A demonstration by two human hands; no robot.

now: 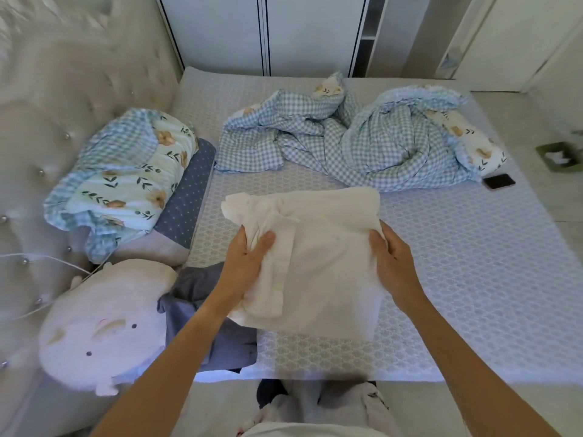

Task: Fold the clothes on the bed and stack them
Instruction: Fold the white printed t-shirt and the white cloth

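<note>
A cream-white garment (pixel 318 257) lies partly folded in the middle of the bed (pixel 473 279), its near end lifted a little off the patterned mattress cover. The left hand (pixel 249 253) grips the garment's left edge at about 9 o'clock, thumb on top and fingers curled under a bunched fold. The right hand (pixel 391 250) holds the right edge at about 3 o'clock, fingers bent over the cloth and pinching it — both hands have hold of the same piece.

At 7 o'clock from the garment, a blue-grey piece of clothing (pixel 217 335) lies flat on the near-left part of the bed, partly under the left forearm. Just beside it, further toward 8 o'clock, sits a pale pink plush pillow (pixel 104 323) with a small face on it. At 10 o'clock a floral pillow (pixel 126 171) with a blue checked frill rests on a dark blue dotted cushion (pixel 186 197), against the padded headboard (pixel 47 105).

Across the far side of the bed, from 12 to 2 o'clock, a blue checked quilt (pixel 362 140) lies rumpled in a heap. A dark phone (pixel 499 181) lies at 2 o'clock, just beside the quilt's right end — near the bed's right edge. Beyond the bed at 12 o'clock stands a white wardrobe (pixel 284 29).
</note>
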